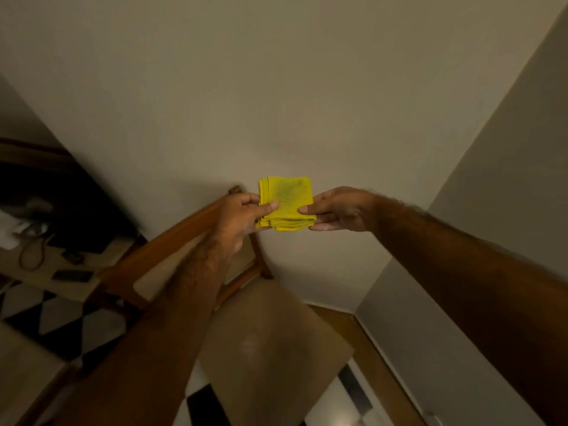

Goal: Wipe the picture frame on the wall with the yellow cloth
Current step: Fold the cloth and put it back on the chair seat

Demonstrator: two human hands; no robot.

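A folded yellow cloth point(287, 202) with a dark smudge on its top face is held in front of a bare beige wall point(276, 87). My left hand point(239, 215) pinches its left edge, thumb on top. My right hand point(336, 209) pinches its right edge, thumb on top and fingers beneath. Both arms reach forward from the bottom of the view. No picture frame is in view.
A wooden chair point(172, 241) with a beige seat point(270, 348) stands below my hands against the wall. At the left is a table point(61, 272) with a cable, a phone and dark items. A side wall point(491, 241) closes the right. The floor has black and white tiles point(61, 321).
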